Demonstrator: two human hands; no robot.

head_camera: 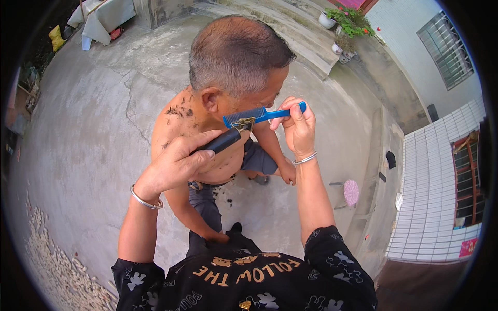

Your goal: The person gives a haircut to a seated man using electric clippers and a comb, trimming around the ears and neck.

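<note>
My left hand (175, 163) is closed round the black body of a hair clipper (223, 140). Its brassy metal head meets the toothed part of a blue comb (249, 116) from below. The comb's handle is pinched by the fingers of my right hand (297, 126). Both tools are held in front of the cheek and jaw of a seated person (237, 54), in side view with short greying hair. Cut hair clippings (181, 110) lie on that person's bare shoulder. Whether the comb touches the skin I cannot tell.
Dark hair tufts (229, 201) lie on the concrete floor (85, 128). A small stool with a pink seat (351, 193) stands at the right. Corn cobs (66, 268) are spread at lower left. Concrete steps (307, 46) and potted flowers (346, 21) are farther back.
</note>
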